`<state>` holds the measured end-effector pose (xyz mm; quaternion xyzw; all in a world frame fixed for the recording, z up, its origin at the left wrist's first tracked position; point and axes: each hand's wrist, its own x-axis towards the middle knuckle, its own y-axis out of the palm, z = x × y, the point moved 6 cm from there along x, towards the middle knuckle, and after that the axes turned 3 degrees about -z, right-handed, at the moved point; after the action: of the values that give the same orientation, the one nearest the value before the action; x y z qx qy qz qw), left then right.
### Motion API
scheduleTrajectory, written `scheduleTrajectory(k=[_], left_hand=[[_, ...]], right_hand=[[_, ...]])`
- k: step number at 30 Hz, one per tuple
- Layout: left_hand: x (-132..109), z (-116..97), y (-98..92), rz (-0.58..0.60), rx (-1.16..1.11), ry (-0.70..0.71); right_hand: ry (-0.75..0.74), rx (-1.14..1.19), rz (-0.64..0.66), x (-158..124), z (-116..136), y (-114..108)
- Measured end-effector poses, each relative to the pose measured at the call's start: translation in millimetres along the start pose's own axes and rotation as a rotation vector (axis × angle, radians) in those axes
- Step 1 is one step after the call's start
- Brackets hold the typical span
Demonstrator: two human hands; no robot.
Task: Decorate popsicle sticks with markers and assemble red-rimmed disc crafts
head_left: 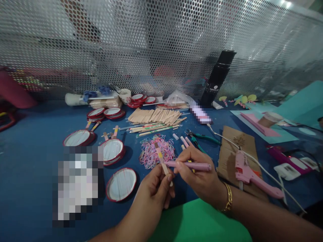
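Left hand: My bare left hand point(157, 186) pinches a flat pale wooden stick point(160, 155) between thumb and fingers, low on its length.
Right hand: My bare right hand point(195, 173), gold chain bracelet point(228, 197) at the wrist, pinches a slim pink marker point(198, 166) between thumb and fingers.
Stick: Tilted before a heap of pastel rubber bands point(148, 153), it shows a brown end and a yellow band; the marker's tip meets it just above my left fingers.
Bottle: At the back, a tall black cylindrical bottle point(217, 75) reads "FASHION" below a round pale emblem; the letters after it are too small to read.
Wrappers: Thin wooden sticks in clear sleeves point(157, 127) carry green print, illegible from here.
Cardboard: A brown cardboard sheet point(225, 159) bears a dark printed mark, unreadable; a pink glue gun point(243, 167) lies partly on it.
Tags: White labels point(285, 171) beside a purple plastic box point(284, 158) show dark print, too blurred to make out.
Lids: White, red-rimmed round lids point(121, 185) lie to my left.
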<state>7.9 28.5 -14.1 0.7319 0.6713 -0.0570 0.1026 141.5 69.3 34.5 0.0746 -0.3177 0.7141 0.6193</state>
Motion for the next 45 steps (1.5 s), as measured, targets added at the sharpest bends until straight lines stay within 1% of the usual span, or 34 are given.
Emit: scheduleTrajectory(k=[2,7,11,16,21,26,30,32,36,41,45], left_hand=[[0.1,0.1,0.5,0.003,0.004,0.002],[-0.8,-0.3,0.5,-0.003,0.002,-0.005],[-1.4,-0.7,0.2,-0.003,-0.005,-0.006],[-0.7,-0.4,0.5,-0.001,-0.003,-0.005],[-0.1,-0.4,1.2,0.001,0.017,0.007],[-0.6,-0.7,0.4,-0.002,0.01,-0.006],[-0.5,-0.5,0.6,-0.002,0.002,-0.011],[-0.7,-0.1,0.8,-0.004,0.002,-0.012],[-1.5,-0.1,1.2,-0.003,0.006,-0.01],[-1.7,-1.7,1.1,0.011,0.002,-0.004],[-1.8,-1.7,1.7,0.018,0.002,-0.003]], right_hand=[[-0.007,-0.001,0.01,0.1,0.6,1.2],[-0.04,-0.05,-0.047,0.5,3.1,-1.9],[-0.014,-0.009,0.005,0.4,3.0,0.7],[-0.018,-0.042,-0.037,0.7,2.5,-2.3],[-0.001,0.014,0.015,-0.3,1.3,2.0],[-0.027,-0.049,-0.046,0.0,1.4,-1.9],[-0.012,0.011,-0.001,-0.4,1.0,1.1],[-0.014,-0.002,0.005,-0.1,1.6,1.2],[-0.024,-0.048,-0.042,0.7,2.9,-2.2],[-0.02,0.017,0.018,0.2,3.1,2.4],[-0.033,-0.041,-0.031,-0.4,3.2,-1.5]])
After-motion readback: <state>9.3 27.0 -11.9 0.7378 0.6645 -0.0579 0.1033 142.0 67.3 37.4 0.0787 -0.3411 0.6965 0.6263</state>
